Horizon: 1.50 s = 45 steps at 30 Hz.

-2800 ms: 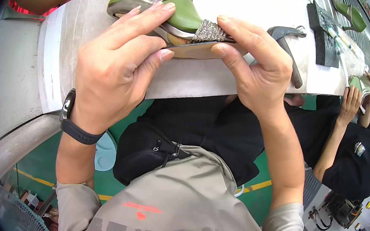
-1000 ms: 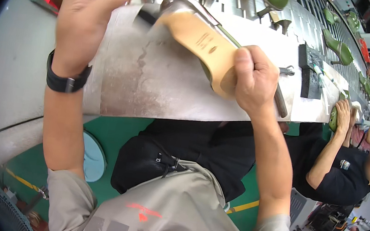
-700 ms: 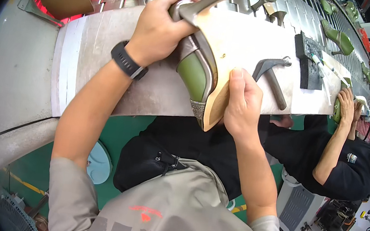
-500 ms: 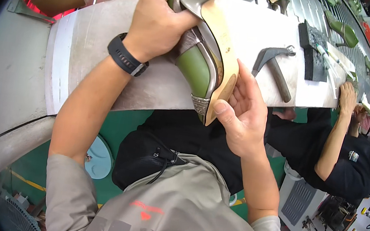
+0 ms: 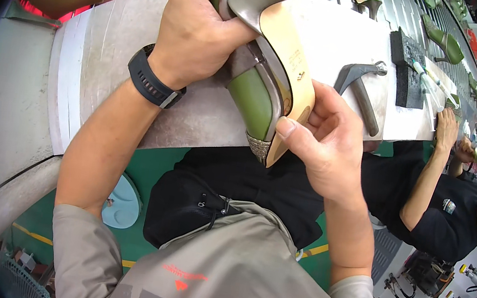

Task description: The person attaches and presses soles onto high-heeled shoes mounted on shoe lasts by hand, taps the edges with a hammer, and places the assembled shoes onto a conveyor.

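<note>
A high-heeled shoe (image 5: 250, 103) hangs tilted over the workbench's near edge, its heel up and away, its toe toward me. It has a green upper, a glittery toe tip and a tan sole (image 5: 288, 44). My left hand (image 5: 197, 26), a black watch on its wrist, is wrapped round the heel end. With the thumb on the sole's edge near the toe and fingers behind the sole, my right hand (image 5: 327, 139) grips the front part. Just right of the shoe, a hammer (image 5: 365, 99) with a dark head and handle lies on the bench.
The pale workbench (image 5: 116, 72) spans the front. On it, farther right, sit a black block (image 5: 405, 68) and white brushes or tubes (image 5: 434, 78). A conveyor carrying green shoes (image 5: 443, 38) runs behind. A co-worker in black (image 5: 442, 200) is at the right. A blue stool (image 5: 123, 203) stands below.
My right thumb has shifted up and left along the sole's edge, and the right hand opens slightly wider. The shoe has turned a little, showing more of the sole. The co-worker's hands moved slightly.
</note>
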Available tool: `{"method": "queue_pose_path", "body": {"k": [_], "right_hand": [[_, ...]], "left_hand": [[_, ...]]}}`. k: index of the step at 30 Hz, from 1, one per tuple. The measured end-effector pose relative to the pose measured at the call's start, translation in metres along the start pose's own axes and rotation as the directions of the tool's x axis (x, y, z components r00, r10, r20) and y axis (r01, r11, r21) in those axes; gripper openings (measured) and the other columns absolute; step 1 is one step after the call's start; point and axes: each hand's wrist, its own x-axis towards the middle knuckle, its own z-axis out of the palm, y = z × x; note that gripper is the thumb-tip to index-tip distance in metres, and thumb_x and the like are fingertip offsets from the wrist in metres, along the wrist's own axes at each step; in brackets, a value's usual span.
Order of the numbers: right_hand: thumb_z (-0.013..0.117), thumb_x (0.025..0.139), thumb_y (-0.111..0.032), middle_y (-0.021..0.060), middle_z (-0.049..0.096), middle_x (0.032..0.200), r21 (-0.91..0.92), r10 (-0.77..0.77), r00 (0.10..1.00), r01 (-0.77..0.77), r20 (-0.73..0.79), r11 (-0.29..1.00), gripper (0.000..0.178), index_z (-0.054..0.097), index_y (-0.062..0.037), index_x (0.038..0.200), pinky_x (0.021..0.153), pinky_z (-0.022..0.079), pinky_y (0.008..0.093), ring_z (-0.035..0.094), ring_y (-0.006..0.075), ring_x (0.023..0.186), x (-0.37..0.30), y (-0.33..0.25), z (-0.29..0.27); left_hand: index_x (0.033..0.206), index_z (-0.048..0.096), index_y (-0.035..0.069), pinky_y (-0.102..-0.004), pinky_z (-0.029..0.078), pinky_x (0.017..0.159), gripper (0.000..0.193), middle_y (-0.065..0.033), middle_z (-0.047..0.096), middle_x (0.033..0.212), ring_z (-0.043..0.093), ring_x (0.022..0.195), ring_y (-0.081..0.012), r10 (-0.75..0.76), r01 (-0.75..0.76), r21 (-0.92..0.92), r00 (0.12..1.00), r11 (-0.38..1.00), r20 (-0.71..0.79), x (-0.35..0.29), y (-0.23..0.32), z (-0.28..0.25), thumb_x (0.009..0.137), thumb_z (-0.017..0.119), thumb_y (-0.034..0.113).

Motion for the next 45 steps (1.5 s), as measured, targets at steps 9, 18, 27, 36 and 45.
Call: {"method": "queue_pose_path", "body": {"k": [9, 18, 27, 36, 45], "right_hand": [[0.086, 0.086, -0.020, 0.0151, 0.075, 0.103, -0.111, 0.179, 0.977, -0.166, 0.118, 0.980, 0.055, 0.062, 0.0151, 0.121, 0.086, 0.061, 0.0301, 0.073, 0.0156, 0.094, 0.013, -0.015, 0.004], [0.094, 0.074, -0.010, -0.0004, 0.066, 0.099, -0.625, -0.469, 0.868, 0.459, 0.164, 0.632, 0.074, 0.062, -0.0033, 0.140, 0.074, 0.051, 0.0246, 0.059, 0.0074, 0.084, 0.016, -0.042, 0.004], [0.082, 0.073, -0.001, 0.0068, 0.066, 0.079, -0.628, -0.761, 0.409, 0.779, 0.503, 0.003, 0.039, 0.075, 0.0047, 0.111, 0.053, 0.052, 0.0291, 0.066, 0.0179, 0.063, 0.007, -0.056, 0.012], [0.082, 0.074, -0.004, 0.0078, 0.064, 0.083, -0.601, -0.809, 0.322, 0.798, 0.491, -0.046, 0.038, 0.074, 0.0055, 0.109, 0.052, 0.050, 0.0302, 0.063, 0.0183, 0.061, 0.035, -0.037, 0.013], [0.078, 0.070, -0.005, 0.0053, 0.062, 0.079, -0.609, -0.811, 0.340, 0.793, 0.476, -0.025, 0.036, 0.075, 0.0046, 0.104, 0.051, 0.049, 0.0293, 0.061, 0.0174, 0.060, 0.038, -0.036, 0.015]], "left_hand": [[0.120, 0.067, 0.001, -0.0230, 0.055, 0.078, 0.045, -0.0025, 0.073, 0.102, 0.066, 0.088, -0.0068, -0.011, 0.020, -0.115, 0.997, 0.993, 0.072, 0.005, 0.009, 0.001, 0.081, 0.089, 0.009], [0.117, 0.070, 0.002, -0.0271, 0.054, 0.093, 0.039, -0.0028, 0.071, 0.110, 0.066, 0.101, -0.0101, 0.148, -0.133, -0.070, 0.939, 0.989, 0.310, 0.004, 0.007, -0.008, 0.082, 0.087, 0.008], [0.107, 0.073, -0.007, -0.0370, 0.049, 0.099, 0.047, -0.0170, 0.071, 0.107, 0.065, 0.105, -0.0257, 0.045, 0.091, -0.407, 0.949, 0.909, 0.312, 0.004, 0.020, 0.000, 0.104, 0.049, 0.033], [0.100, 0.073, -0.006, -0.0385, 0.051, 0.094, 0.076, -0.0192, 0.071, 0.102, 0.065, 0.098, -0.0264, 0.030, 0.045, -0.286, 0.967, 0.957, 0.253, 0.004, 0.025, 0.004, 0.117, 0.020, 0.045], [0.099, 0.073, -0.007, -0.0378, 0.050, 0.095, 0.072, -0.0197, 0.071, 0.103, 0.065, 0.100, -0.0261, 0.040, 0.030, -0.278, 0.970, 0.960, 0.242, 0.003, 0.022, 0.002, 0.115, 0.027, 0.047]]}}
